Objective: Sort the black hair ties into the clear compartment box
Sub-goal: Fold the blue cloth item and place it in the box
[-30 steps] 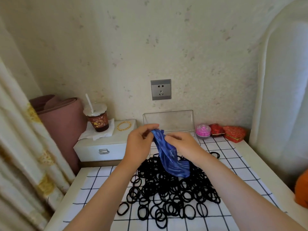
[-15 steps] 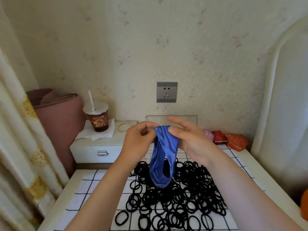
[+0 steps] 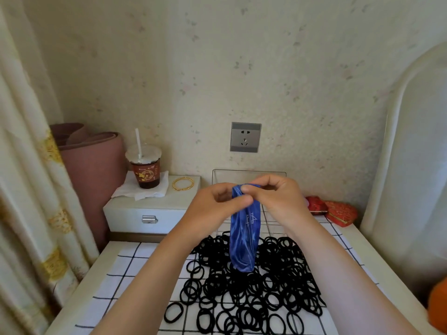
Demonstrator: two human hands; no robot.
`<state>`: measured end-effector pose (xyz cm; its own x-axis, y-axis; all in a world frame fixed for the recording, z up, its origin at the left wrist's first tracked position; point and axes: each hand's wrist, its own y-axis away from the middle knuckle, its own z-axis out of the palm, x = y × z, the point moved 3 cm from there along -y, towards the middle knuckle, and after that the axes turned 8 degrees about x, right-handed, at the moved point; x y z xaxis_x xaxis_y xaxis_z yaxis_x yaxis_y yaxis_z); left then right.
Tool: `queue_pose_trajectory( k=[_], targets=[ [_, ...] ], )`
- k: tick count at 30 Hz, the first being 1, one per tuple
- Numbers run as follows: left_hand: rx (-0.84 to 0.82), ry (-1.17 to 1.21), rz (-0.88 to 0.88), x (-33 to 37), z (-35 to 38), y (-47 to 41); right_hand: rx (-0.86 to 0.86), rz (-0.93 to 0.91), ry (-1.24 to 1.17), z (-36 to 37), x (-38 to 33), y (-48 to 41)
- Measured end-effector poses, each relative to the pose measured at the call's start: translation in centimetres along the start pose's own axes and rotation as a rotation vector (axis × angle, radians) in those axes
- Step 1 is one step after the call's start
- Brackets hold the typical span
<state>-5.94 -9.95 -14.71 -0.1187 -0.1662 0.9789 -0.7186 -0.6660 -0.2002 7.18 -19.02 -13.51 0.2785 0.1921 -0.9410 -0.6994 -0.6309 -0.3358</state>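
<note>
While my left hand (image 3: 212, 209) and right hand (image 3: 278, 201) pinch the blue pouch (image 3: 244, 238) by its mouth, black hair ties (image 3: 254, 286) lie heaped on the bench (image 3: 106, 257); clear compartment box (image 3: 249, 176) behind, unfilled. Step: preparation. Next, likely: discard pouch, pick ties.

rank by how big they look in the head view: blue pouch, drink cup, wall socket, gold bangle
1. blue pouch, though it hangs nearest the camera
2. drink cup
3. wall socket, close to the cup, so unsure
4. gold bangle
</note>
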Motion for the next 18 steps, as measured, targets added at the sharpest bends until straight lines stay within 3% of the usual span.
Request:
queue_pose_trajectory(
  k=[6, 9, 12, 18],
  targets=[
    [0.080, 0.008, 0.042, -0.1, 0.0, -0.5, -0.046, 0.042, -0.034, 0.3, -0.1, -0.1],
    [0.089, -0.014, 0.066, 0.1, -0.5, -0.7, -0.193, 0.151, -0.065, 0.3, 1.1, 0.1],
    [0.139, -0.029, 0.075, 0.0, -1.2, -1.0, -0.354, 0.222, 0.114, 0.4, 2.9, 1.0],
    [0.223, 0.008, -0.093, -1.2, -1.9, -0.6, -0.282, 0.298, 0.048, 0.5, 4.5, 1.8]
  ],
)
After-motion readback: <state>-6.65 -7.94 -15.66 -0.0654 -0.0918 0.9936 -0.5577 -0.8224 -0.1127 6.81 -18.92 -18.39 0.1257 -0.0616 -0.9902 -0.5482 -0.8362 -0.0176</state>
